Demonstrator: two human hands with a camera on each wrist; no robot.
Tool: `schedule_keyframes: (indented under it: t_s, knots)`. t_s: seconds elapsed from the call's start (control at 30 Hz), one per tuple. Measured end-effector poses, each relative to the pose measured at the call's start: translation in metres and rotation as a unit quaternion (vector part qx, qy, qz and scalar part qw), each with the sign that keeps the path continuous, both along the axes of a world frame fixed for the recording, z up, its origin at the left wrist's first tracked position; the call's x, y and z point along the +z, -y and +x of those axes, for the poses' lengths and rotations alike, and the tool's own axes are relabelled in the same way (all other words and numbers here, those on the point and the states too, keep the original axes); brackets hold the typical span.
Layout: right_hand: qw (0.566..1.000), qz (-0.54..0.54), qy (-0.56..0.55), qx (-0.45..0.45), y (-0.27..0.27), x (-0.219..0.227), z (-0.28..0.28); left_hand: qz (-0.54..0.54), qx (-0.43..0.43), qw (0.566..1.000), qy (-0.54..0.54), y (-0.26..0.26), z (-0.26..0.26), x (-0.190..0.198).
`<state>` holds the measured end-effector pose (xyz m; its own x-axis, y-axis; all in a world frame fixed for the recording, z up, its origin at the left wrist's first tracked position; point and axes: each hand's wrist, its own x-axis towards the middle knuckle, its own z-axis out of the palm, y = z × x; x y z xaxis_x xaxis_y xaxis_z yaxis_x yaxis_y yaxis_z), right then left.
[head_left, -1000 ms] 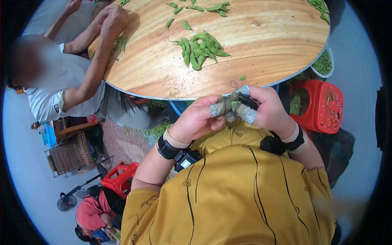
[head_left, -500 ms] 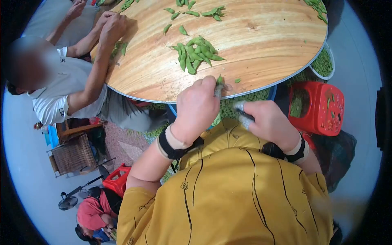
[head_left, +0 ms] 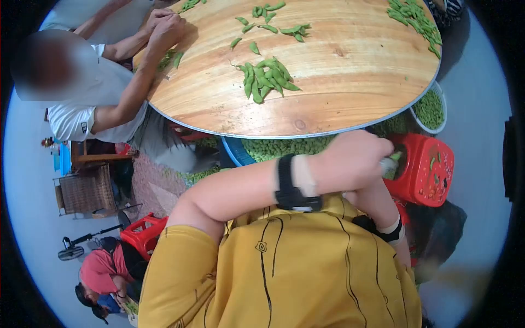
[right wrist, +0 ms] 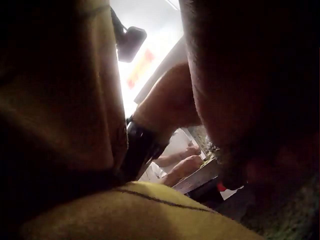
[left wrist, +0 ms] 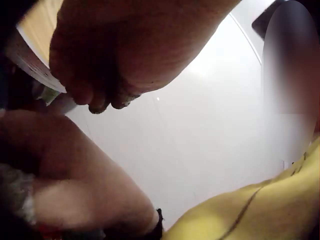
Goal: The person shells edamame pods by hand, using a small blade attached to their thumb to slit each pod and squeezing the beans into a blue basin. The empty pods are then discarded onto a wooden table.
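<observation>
My left arm crosses in front of my body, and my left hand (head_left: 350, 161) reaches toward the red stool. Its curled, taped fingertips pinch a small green bean pod (head_left: 395, 156), blurred by motion. Below it, my right hand (left wrist: 65, 162) has its fingers mostly hidden by the left hand in the head view; I cannot tell whether it holds anything. A taped finger (left wrist: 19, 190) of it shows in the left wrist view. A blue basin (head_left: 233, 153) of shelled green beans (head_left: 284, 146) stands under the table edge. A pile of pods (head_left: 268, 79) lies on the table.
The round wooden table (head_left: 208, 104) carries more pods (head_left: 413, 19) at its far right. A red stool (head_left: 437, 169) stands at my right, a white tub (head_left: 444, 117) of beans behind it. Another person (head_left: 82, 82) sits at the left with both hands over the table.
My hands were together over the basin, then parted, the left rising to the table edge. Now the left has swung right across the right hand. The small green piece near the table edge is gone.
</observation>
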<state>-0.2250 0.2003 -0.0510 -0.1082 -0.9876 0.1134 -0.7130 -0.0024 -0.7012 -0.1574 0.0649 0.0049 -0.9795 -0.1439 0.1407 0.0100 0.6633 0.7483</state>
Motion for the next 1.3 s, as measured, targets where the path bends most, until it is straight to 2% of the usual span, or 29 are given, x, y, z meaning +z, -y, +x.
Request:
schedule_keyframes:
  t_s: [0.03,0.1,0.13,0.23,0.27,0.3,0.33,0.37,0.4,0.47,0.53,0.57,0.63,0.67,0.7,0.73,0.77,0.8,0.83,0.87,0.9,0.97,1.03,1.1,1.13,1.17,1.23,1.3]
  knots:
    - [1.0,-0.004,-0.001,0.005,0.004,0.006,-0.003,0.014,0.02,0.999,0.024,0.01,0.015,0.005]
    - [0.995,0.089,0.05,-0.006,0.012,0.022,-0.008,0.028,0.055,0.998,0.031,0.03,0.055,0.012]
    - [0.992,0.1,0.082,-0.016,0.02,0.031,-0.008,-0.01,0.079,0.995,0.054,0.039,0.077,0.014]
    - [0.995,0.066,0.081,-0.003,0.051,0.058,-0.015,-0.062,0.164,0.974,0.145,0.059,0.148,0.01]
    - [0.998,0.039,0.039,0.01,0.064,0.061,-0.017,-0.116,0.188,0.943,0.25,0.064,0.173,0.006]
    - [0.998,0.041,0.038,0.01,0.078,0.064,-0.016,-0.206,0.198,0.919,0.273,0.065,0.198,-0.006]
    - [1.0,0.01,0.016,0.003,0.093,0.069,-0.012,-0.268,0.198,0.868,0.369,0.063,0.217,-0.008]
    - [1.0,-0.022,-0.007,-0.002,0.109,0.072,-0.009,-0.282,0.176,0.818,0.469,0.066,0.236,-0.011]
    - [1.0,-0.022,-0.009,-0.001,0.126,0.07,-0.008,-0.288,0.182,0.816,0.466,0.063,0.243,-0.007]
    - [0.987,-0.105,-0.116,-0.022,0.157,0.055,-0.001,-0.296,0.19,0.815,0.461,0.064,0.248,0.0]
    - [0.982,-0.096,-0.155,-0.041,0.175,0.043,0.009,-0.199,0.221,0.903,0.31,0.066,0.234,0.002]
    - [0.976,-0.083,-0.192,-0.06,0.182,0.039,0.012,-0.139,0.222,0.934,0.244,0.068,0.225,0.003]
    - [0.974,-0.089,-0.199,-0.059,0.185,0.04,0.011,-0.06,0.197,0.963,0.173,0.073,0.207,0.002]
    - [0.984,-0.067,-0.155,-0.062,0.182,0.045,0.012,-0.055,0.198,0.965,0.166,0.075,0.198,0.0]
    - [0.991,-0.045,-0.111,-0.064,0.177,0.05,0.013,-0.012,0.198,0.975,0.096,0.077,0.189,-0.004]
    - [0.99,-0.042,-0.12,-0.061,0.171,0.055,0.016,0.031,0.196,0.98,0.027,0.078,0.18,-0.006]
    - [0.993,0.041,0.077,-0.075,0.163,0.061,0.019,0.037,0.197,0.979,0.02,0.079,0.17,-0.005]
    - [0.951,0.123,0.271,-0.088,0.156,0.066,0.022,0.2,0.224,0.953,0.033,0.079,0.159,0.0]
    - [0.952,0.128,0.265,-0.089,0.149,0.072,0.026,0.358,0.242,0.901,0.045,0.079,0.15,0.001]
    - [0.925,0.152,0.341,-0.068,0.143,0.077,0.033,0.43,0.22,0.875,0.024,0.08,0.143,-0.004]
    - [0.891,0.175,0.417,-0.048,0.137,0.079,0.037,0.436,0.218,0.873,0.022,0.081,0.138,-0.009]
    - [0.891,0.187,0.412,-0.036,0.126,0.065,0.037,0.377,0.208,0.902,0.021,0.08,0.131,-0.017]
    - [0.939,0.131,0.316,-0.017,0.121,0.061,0.035,0.376,0.226,0.899,-0.002,0.075,0.128,-0.018]
    - [0.954,0.111,0.279,-0.023,0.116,0.066,0.036,0.384,0.28,0.88,-0.003,0.076,0.128,-0.01]
    - [0.927,0.147,0.341,-0.06,0.113,0.064,0.033,0.4,0.281,0.871,0.051,0.08,0.133,-0.006]
    - [0.893,0.182,0.4,-0.097,0.112,0.062,0.032,0.402,0.282,0.87,0.054,0.081,0.133,-0.008]
    - [0.876,0.186,0.434,-0.102,0.112,0.062,0.032,0.29,0.289,0.912,-0.017,0.081,0.134,-0.015]
    - [0.858,0.186,0.467,-0.107,0.112,0.065,0.033,0.3,0.295,0.907,-0.032,0.079,0.131,-0.017]
